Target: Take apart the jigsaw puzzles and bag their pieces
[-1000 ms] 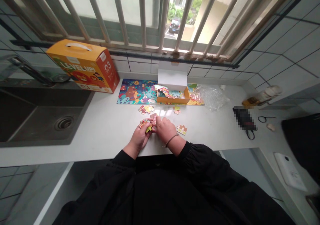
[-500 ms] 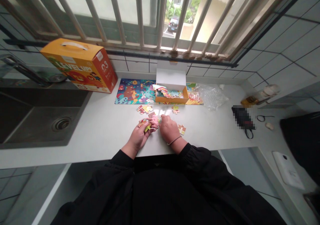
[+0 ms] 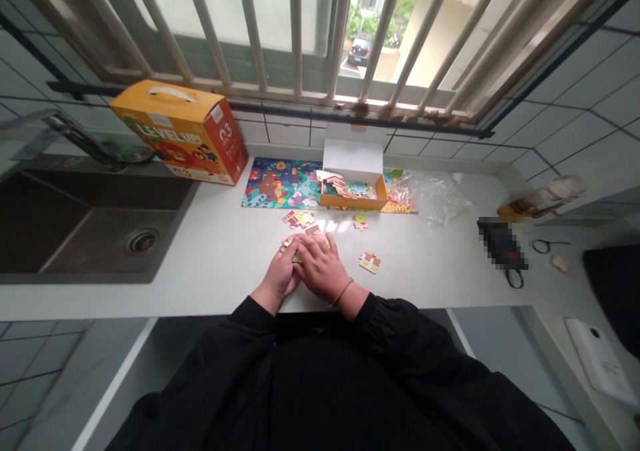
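Note:
My left hand [image 3: 280, 269] is closed around some jigsaw puzzle pieces [image 3: 287, 242], whose colourful edges poke out by the thumb. Across them lies my right hand [image 3: 324, 265], its fingers stretched out and touching the left, so most of the held pieces are hidden. Just beyond my fingertips, joined puzzle pieces [image 3: 299, 219] rest on the white counter, and a pinkish piece [image 3: 313, 229] sits close by. A yellow-green and pink piece [image 3: 361, 222] lies further right. Beside my right hand is a brown and white puzzle piece [image 3: 370, 262].
An open orange box [image 3: 354, 203] holding pieces and papers stands on a colourful picture sheet [image 3: 280, 184]. Crumpled clear plastic [image 3: 437, 197] lies to its right. At left are a large orange carton [image 3: 183, 134] and a sink [image 3: 170, 264]. A bottle [image 3: 540, 197] stands far right.
My right hand has moved left and spread flat over my left hand and its pieces. The brown and white piece is now fully uncovered. The whole view has shifted slightly.

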Demonstrator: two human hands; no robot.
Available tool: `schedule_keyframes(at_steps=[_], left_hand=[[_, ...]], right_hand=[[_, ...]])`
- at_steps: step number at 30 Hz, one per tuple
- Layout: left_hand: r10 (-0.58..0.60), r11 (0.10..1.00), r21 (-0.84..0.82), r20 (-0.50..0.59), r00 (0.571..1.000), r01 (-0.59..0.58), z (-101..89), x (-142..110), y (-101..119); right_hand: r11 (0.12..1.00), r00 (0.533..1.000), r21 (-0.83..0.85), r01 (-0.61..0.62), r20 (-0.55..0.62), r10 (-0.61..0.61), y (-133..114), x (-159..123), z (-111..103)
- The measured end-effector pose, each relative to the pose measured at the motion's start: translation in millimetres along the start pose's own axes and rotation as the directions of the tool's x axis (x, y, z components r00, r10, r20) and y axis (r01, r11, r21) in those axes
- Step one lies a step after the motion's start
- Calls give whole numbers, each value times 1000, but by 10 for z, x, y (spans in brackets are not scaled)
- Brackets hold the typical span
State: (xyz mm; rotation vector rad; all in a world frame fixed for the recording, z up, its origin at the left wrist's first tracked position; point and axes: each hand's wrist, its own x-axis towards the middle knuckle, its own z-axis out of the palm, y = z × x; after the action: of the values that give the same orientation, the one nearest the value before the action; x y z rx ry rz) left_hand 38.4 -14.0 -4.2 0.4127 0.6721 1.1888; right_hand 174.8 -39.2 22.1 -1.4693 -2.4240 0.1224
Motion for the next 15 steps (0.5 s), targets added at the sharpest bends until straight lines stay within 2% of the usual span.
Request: schedule_keyframes(at_steps=[2, 4, 7, 11, 15], left_hand=[[2, 999, -41, -7, 1000, -3, -10, 18, 12], [6, 999, -47, -15, 1000, -7, -2, 21, 33], [18, 999, -28, -14, 1000, -18, 35, 6, 65], [7, 1000, 11, 0, 1000, -7, 67, 0, 70], [-19, 998, 54, 29, 999, 17, 51, 9, 46]], right_hand=[[996, 996, -7, -85, -29, 85, 96, -39, -52], [975, 975, -42, -220, -26, 219, 184, -79, -106], [924, 926, -115, -364, 63, 373, 283, -122, -174], [900, 884, -164, -404, 181, 430, 379, -126, -238], [908, 888, -163, -386, 199, 414, 440, -103, -270]])
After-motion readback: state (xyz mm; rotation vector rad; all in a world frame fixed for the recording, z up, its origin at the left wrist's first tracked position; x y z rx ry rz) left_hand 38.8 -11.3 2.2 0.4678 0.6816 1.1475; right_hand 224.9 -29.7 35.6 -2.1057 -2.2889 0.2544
